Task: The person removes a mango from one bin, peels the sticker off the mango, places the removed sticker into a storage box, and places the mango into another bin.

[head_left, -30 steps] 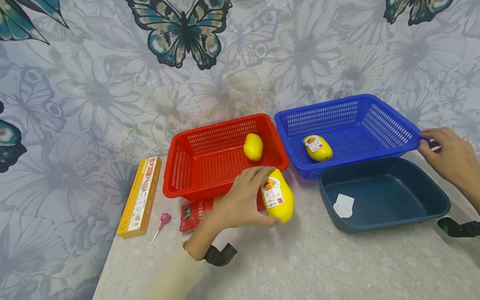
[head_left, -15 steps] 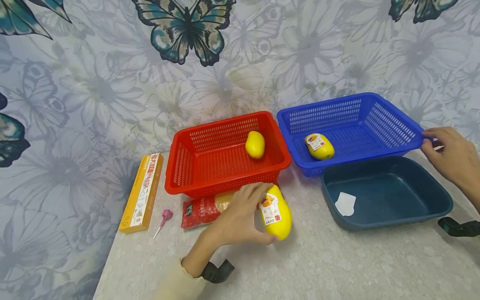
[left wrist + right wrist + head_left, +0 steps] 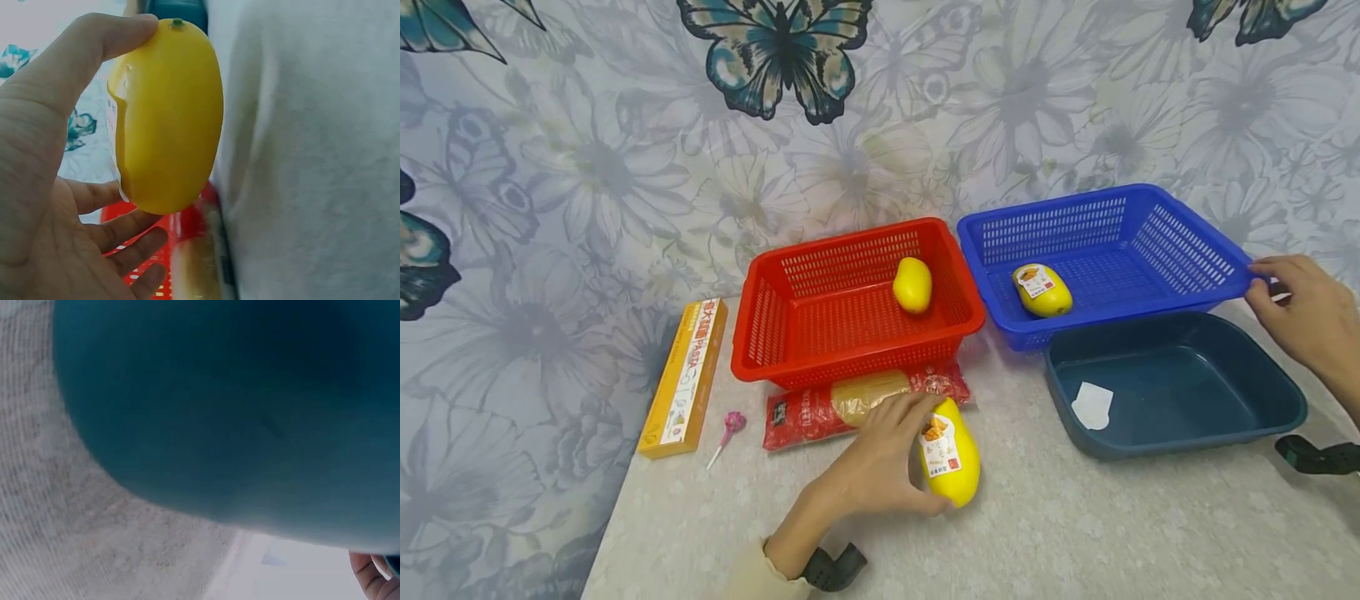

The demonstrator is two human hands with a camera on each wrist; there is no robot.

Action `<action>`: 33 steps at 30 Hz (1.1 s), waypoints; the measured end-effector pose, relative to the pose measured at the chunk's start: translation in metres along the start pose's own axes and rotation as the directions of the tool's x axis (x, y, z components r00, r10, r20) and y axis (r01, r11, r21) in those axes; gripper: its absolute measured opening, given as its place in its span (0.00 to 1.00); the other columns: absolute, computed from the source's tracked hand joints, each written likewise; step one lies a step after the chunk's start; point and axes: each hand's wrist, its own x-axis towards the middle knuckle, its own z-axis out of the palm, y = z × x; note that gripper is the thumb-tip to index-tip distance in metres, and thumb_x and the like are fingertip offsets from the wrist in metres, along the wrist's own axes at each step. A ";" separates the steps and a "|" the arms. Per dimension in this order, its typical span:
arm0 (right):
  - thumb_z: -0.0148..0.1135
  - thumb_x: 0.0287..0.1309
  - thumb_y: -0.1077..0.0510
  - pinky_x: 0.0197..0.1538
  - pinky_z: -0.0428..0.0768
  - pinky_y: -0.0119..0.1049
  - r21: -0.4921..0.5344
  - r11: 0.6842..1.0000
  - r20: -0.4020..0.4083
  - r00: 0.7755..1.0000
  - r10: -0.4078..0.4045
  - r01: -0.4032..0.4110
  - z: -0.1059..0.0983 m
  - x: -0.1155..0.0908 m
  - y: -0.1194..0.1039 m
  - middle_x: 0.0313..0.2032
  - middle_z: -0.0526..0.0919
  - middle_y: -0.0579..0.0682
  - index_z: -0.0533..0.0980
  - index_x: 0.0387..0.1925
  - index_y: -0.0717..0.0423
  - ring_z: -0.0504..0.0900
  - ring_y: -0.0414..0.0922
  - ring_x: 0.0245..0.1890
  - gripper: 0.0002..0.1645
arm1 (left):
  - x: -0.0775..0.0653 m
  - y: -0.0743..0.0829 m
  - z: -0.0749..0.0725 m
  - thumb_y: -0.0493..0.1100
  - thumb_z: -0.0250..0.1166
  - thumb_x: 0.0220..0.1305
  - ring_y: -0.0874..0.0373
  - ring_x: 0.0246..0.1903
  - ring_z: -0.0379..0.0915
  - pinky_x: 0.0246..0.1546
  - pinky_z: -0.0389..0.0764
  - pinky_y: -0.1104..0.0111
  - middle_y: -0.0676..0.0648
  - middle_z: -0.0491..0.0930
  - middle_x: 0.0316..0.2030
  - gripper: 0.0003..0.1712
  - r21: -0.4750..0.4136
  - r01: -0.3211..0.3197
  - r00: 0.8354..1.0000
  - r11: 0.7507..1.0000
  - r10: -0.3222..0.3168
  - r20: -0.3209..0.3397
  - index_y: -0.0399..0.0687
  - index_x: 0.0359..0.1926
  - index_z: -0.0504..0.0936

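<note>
My left hand point(image 3: 880, 467) grips a yellow mango point(image 3: 953, 458) with a white printed label, thumb at its near end and fingers at its far end. In the left wrist view the mango point(image 3: 169, 119) shows a small green stem spot at its top, close over the table. My right hand point(image 3: 1303, 312) pinches the right rim of a blue basket point(image 3: 1112, 279). Inside that basket lies a labelled mango point(image 3: 1042, 291). Another mango point(image 3: 913, 285), no label showing, lies in the red basket point(image 3: 857, 367). In the right wrist view a dark teal tub point(image 3: 206, 425) hides most of the hand.
The teal tub point(image 3: 1187, 417), holding a white paper label point(image 3: 1092, 406), stands in front of the blue basket. A red noodle packet point(image 3: 805, 415) lies before the red basket. Left of it are a pink lollipop point(image 3: 732, 423) and a yellow pasta box point(image 3: 685, 379). A patterned wall stands behind.
My left hand has carried the mango down and nearer to me, bringing more of the red packet into sight. My right hand stays at the blue basket's rim. The head view has shifted slightly.
</note>
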 end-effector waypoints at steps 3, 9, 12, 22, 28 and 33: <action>0.50 0.62 0.64 0.31 0.51 0.06 0.008 1.000 -0.012 1.000 0.016 -0.015 0.001 -0.002 0.000 0.51 0.75 0.73 0.75 0.50 0.78 0.77 0.44 0.36 0.21 | -0.002 -0.001 0.003 0.68 0.77 0.40 0.53 0.69 0.53 0.72 0.52 0.51 0.53 0.61 0.69 0.67 0.028 -0.012 1.000 1.000 0.012 -0.001 0.55 0.77 0.55; 0.48 0.64 0.64 0.32 0.50 0.07 0.016 1.000 0.006 1.000 0.026 -0.026 0.001 -0.004 -0.001 0.52 0.73 0.74 0.73 0.52 0.78 0.79 0.60 0.41 0.22 | -0.007 -0.002 0.007 0.68 0.77 0.41 0.54 0.68 0.54 0.69 0.59 0.50 0.53 0.61 0.69 0.65 0.028 -0.031 1.000 0.999 0.031 0.000 0.55 0.77 0.55; 0.49 0.62 0.65 0.31 0.59 0.10 -0.016 0.999 0.037 0.999 -0.034 0.035 -0.002 0.003 -0.001 0.49 0.73 0.75 0.73 0.49 0.79 0.79 0.61 0.39 0.20 | -0.010 -0.003 0.010 0.69 0.76 0.42 0.54 0.69 0.53 0.69 0.59 0.50 0.53 0.60 0.69 0.66 0.012 -0.023 1.000 1.000 0.023 -0.005 0.56 0.78 0.54; 0.59 0.59 0.67 0.51 0.69 0.72 -0.192 0.964 0.220 0.965 -0.143 0.186 -0.025 0.019 -0.032 0.47 0.74 0.80 0.74 0.42 0.78 0.72 0.76 0.46 0.14 | -0.018 -0.009 0.026 0.72 0.75 0.44 0.53 0.73 0.46 0.69 0.55 0.45 0.54 0.52 0.75 0.68 -0.111 0.036 0.998 0.993 -0.041 -0.042 0.59 0.79 0.48; 0.71 0.49 0.66 0.45 0.75 0.68 -0.141 0.893 0.232 0.891 -0.389 0.427 -0.027 0.002 -0.087 0.41 0.81 0.73 0.79 0.41 0.74 0.79 0.71 0.42 0.18 | -0.019 -0.010 0.028 0.73 0.74 0.44 0.53 0.73 0.47 0.70 0.55 0.46 0.54 0.51 0.76 0.68 -0.125 0.056 0.997 0.991 -0.061 -0.037 0.60 0.79 0.48; 0.62 0.67 0.41 0.45 0.78 0.52 0.069 0.759 0.156 0.745 -0.649 0.647 -0.019 -0.019 -0.139 0.41 0.85 0.59 0.83 0.42 0.64 0.82 0.58 0.42 0.28 | -0.017 -0.011 0.029 0.75 0.73 0.44 0.53 0.73 0.46 0.70 0.56 0.46 0.54 0.51 0.76 0.69 -0.127 0.055 0.997 0.990 -0.061 -0.040 0.61 0.79 0.47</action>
